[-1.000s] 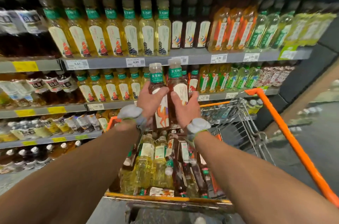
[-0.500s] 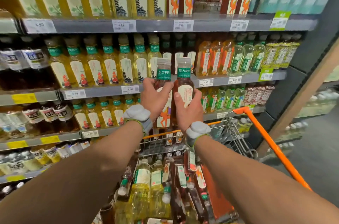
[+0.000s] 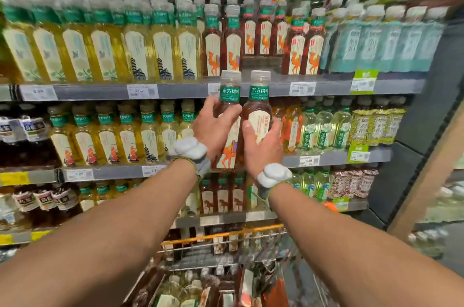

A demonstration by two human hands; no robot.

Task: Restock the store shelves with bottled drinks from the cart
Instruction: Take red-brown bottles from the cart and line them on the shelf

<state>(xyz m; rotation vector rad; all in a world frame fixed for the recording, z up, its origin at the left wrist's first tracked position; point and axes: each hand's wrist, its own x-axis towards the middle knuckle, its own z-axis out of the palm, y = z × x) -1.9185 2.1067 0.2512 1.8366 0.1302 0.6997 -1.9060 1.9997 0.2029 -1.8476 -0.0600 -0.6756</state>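
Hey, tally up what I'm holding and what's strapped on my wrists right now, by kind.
Brown tea bottles: 2, one in the left hand, one in the right hand
White wrist devices: 2
Total: 4

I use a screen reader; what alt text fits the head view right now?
The left hand holds a brown tea bottle and the right hand a second bottle, side by side before stocked shelves. Matching camel-label bottles stand on the top shelf above; the cart of bottles is below.
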